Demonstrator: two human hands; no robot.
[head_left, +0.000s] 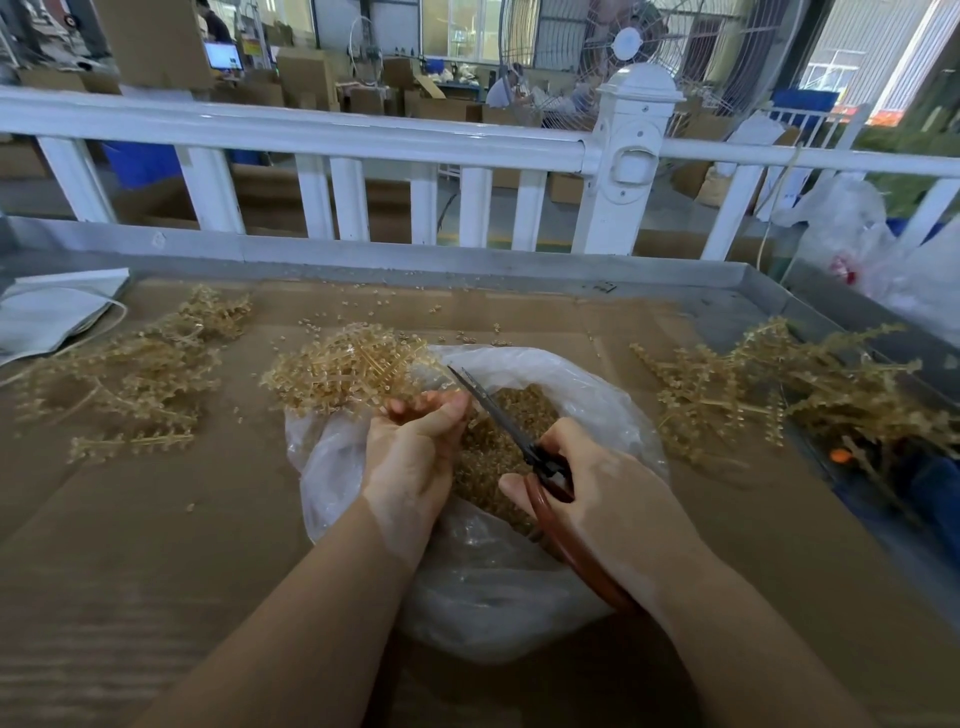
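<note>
Head view: a bundle of amber plastic sprigs (345, 371) sits over the far left rim of a clear plastic bag (493, 587), its stems gripped by the curled fingers of the left hand (415, 447). The right hand (597, 488) grips the red-handled scissors (498, 415), blades pointing toward the bundle. Cut pieces (498, 447) fill the bag. Loose sprig piles (140, 374) lie on the cardboard (156, 545) at either side.
</note>
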